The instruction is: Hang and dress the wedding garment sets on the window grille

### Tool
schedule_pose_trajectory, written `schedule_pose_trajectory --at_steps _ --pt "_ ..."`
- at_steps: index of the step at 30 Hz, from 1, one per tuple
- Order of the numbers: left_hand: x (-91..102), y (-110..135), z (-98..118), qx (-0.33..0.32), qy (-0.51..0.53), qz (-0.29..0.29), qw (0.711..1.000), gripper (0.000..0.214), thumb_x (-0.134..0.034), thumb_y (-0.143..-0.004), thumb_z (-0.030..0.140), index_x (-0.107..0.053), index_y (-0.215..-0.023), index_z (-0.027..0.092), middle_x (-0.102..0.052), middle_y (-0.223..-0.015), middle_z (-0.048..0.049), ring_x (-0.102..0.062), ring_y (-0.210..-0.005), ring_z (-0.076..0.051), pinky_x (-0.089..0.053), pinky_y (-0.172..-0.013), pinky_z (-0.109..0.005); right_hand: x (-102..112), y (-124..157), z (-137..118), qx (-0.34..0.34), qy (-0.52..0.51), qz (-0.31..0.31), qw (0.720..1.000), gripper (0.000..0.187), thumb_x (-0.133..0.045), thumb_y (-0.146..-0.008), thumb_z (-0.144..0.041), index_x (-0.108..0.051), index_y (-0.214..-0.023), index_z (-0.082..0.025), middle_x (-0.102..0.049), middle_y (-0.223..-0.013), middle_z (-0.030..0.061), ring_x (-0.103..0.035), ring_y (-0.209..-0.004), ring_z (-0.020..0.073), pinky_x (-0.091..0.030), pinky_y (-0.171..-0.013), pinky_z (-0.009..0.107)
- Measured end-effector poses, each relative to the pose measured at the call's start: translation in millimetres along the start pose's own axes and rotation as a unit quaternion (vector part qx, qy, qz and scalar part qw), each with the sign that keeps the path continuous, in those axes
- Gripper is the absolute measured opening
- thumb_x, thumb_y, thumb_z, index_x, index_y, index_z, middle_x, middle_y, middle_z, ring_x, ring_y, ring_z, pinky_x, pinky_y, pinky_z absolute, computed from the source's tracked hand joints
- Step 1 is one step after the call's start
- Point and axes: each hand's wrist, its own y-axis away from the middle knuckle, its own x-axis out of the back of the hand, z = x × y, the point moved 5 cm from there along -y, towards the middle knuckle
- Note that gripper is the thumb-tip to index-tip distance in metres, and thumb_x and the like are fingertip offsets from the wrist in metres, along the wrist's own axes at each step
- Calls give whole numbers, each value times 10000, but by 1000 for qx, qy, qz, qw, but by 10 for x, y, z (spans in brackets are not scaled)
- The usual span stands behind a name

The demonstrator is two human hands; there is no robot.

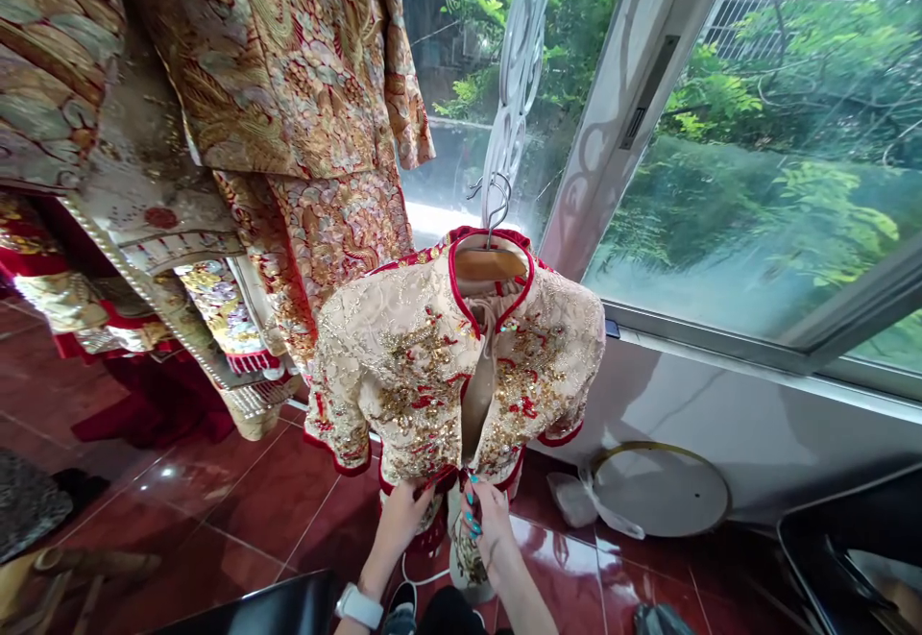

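Left hand [399, 520] and right hand [490, 525] grip a sequined cream jacket [424, 366] hanging by a window [735, 164] over red floor tiles [252, 491].

Embroidered skirt [468, 563]: mostly hidden by sequinned jacket [410, 376], left hand [398, 520], right hand [490, 520]. Black object [807, 549], lower right: cut off, type indeterminate.

Garment shop or dress room, it seems: gold-and-red embroidered gowns [280, 59] hang packed together, a sequinned jacket [447, 356] on a hanger [490, 263] by the window [749, 164], red tile floor [245, 500].
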Motion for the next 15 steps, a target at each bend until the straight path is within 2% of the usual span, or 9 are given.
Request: schedule_pose_trajectory --at_steps 1,3,5,8,9,12,15 --pt "37 58 13 -7 -25 21 999 130 -632 -716 305 -627 -788 198 -661 -733 -33 -624 -760 -246 -417 -729 -315 13 2 5 0 18 4 1000 450 -676 -584 -600 -426 -589 -225 -392 -460 -85 -239 -394 51 -166 -399 192" --pt "47 207 78 -32 -90 64 993 292 -624 -735 285 -618 -1013 196 -691 -918 -64 -635 -766 -237 -414 -730 -311 28 20 -5 11 59 8 998 460 -687 -582 -621 -472 -607 -215 -425 -485 -68 -289 -418 67 -174 -403 195" --pt "-36 338 221 -89 -213 98 968 338 -594 -784 270 -580 -1116 211 -680 -1055 -84 -655 -850 -232 -423 -744 -296 14 54 -46 41 90 3 995 449 -678 -609 -617 -497 -604 -205 -433 -515 -56 -334 -451 81 -220 -415 206" --pt "-259 355 434 -158 -381 106 905 174 -511 -847 203 -624 -980 194 -696 -1026 -105 -665 -941 -246 -437 -763 -292 -33 104 -104 82 106 0 991 417 -664 -629 -573 -484 -564 -202 -415 -542 -54 -347 -485 85 -291 -454 218" --pt "-318 310 470 -162 -401 101 896 151 -503 -847 181 -636 -921 184 -705 -987 -114 -667 -937 -257 -439 -766 -301 -49 112 -113 85 107 2 991 407 -660 -622 -561 -480 -556 -202 -411 -545 -55 -337 -487 82 -294 -460 218" --pt "-423 149 492 -163 -413 96 891 171 -483 -857 158 -654 -852 163 -715 -929 -133 -670 -911 -278 -444 -767 -323 -96 112 -129 84 106 12 991 374 -633 -614 -535 -468 -552 -205 -398 -538 -57 -296 -482 76 -260 -446 215" --pt "-472 82 432 -181 -418 86 886 243 -454 -860 116 -670 -958 169 -721 -989 -127 -672 -925 -264 -453 -789 -319 -153 107 -192 90 103 22 990 359 -578 -644 -536 -420 -558 -225 -323 -499 -77 -235 -454 75 -195 -413 213"
